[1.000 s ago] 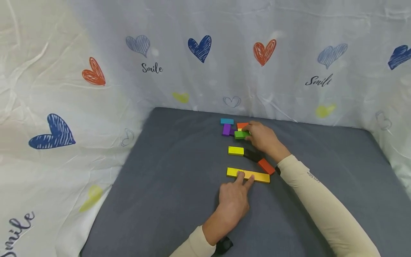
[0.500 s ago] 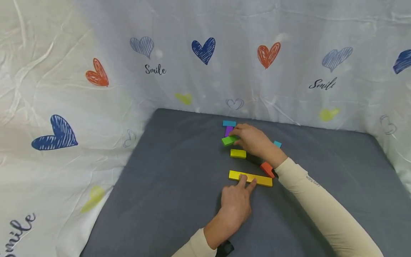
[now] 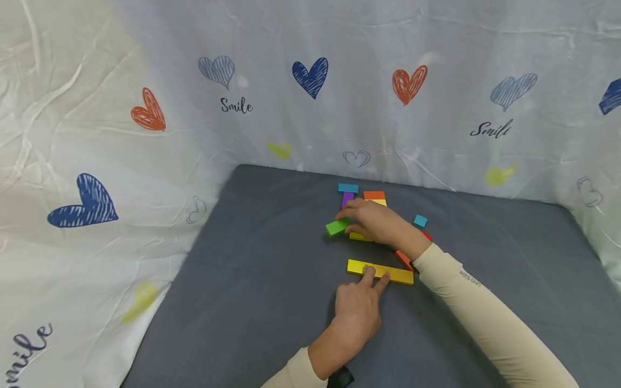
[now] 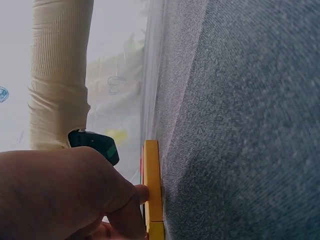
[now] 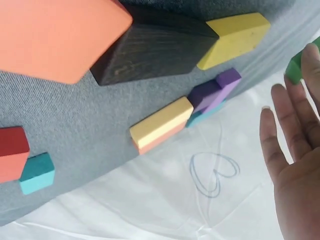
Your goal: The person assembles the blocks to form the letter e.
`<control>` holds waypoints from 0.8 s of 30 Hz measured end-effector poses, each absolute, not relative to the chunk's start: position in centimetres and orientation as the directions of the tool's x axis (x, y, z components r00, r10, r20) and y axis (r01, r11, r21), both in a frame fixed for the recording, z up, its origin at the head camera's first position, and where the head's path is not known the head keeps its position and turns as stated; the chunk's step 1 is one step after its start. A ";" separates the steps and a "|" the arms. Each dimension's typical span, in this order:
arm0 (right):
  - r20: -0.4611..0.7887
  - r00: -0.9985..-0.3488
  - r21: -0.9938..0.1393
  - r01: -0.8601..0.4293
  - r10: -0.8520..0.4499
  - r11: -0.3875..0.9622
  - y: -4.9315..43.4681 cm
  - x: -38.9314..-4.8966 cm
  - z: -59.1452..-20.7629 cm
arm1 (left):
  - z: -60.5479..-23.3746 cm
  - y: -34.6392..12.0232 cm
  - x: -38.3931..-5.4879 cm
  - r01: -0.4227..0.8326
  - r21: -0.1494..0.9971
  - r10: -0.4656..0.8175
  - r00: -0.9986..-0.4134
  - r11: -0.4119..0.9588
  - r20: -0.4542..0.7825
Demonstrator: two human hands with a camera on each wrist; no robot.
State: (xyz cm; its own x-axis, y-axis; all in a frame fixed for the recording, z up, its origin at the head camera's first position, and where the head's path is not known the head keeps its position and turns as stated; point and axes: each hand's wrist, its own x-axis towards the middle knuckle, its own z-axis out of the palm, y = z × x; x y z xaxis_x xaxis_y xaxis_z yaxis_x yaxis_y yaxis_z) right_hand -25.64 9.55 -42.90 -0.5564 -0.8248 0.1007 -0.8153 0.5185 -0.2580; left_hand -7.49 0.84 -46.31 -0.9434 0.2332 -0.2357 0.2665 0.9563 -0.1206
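Observation:
My right hand (image 3: pixel 383 221) pinches a green block (image 3: pixel 337 227) between fingertips and thumb, beyond the left end of the other blocks. In the right wrist view the green block (image 5: pixel 294 70) shows only partly behind the fingers. Nearer the body, my left hand (image 3: pixel 358 311) rests two extended fingers on a straight row of two end-to-end blocks, a yellow block (image 3: pixel 356 267) and a yellow-orange block (image 3: pixel 404 277). The left wrist view shows the seam between them, with the yellow-orange block (image 4: pixel 152 175) above it. Another yellow block (image 3: pixel 360 237) is partly hidden under the right hand.
Farther back lie a blue block (image 3: pixel 347 188), a purple block (image 3: pixel 346 200), an orange block (image 3: pixel 374 195) and a pale yellow block (image 3: pixel 375 202). A black block (image 5: pixel 160 47) and an orange-red block (image 3: pixel 404 260) angle rightward. A teal block (image 3: pixel 420 221) and a red block (image 3: pixel 426 235) sit by the right wrist.
My right hand has carried the green block from beside the back orange block leftward and toward the body. The left hand keeps its place on the yellow row. The view has shifted slightly.

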 end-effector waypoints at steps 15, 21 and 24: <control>0.072 -0.489 -0.263 -0.850 -0.869 0.457 9.4 -25.7 -44.9 | -46.4 0.8 -7.6 0.270 -0.093 0.240 -0.937 0.958 -0.255; 0.063 -0.478 -0.233 -0.861 -0.876 0.453 9.5 -25.9 -45.5 | -46.3 0.8 -7.6 0.277 -0.094 0.246 -0.936 0.956 -0.250; 0.063 -0.470 -0.224 -0.866 -0.880 0.446 9.5 -25.9 -45.7 | -46.2 0.8 -7.6 0.276 -0.093 0.244 -0.934 0.957 -0.260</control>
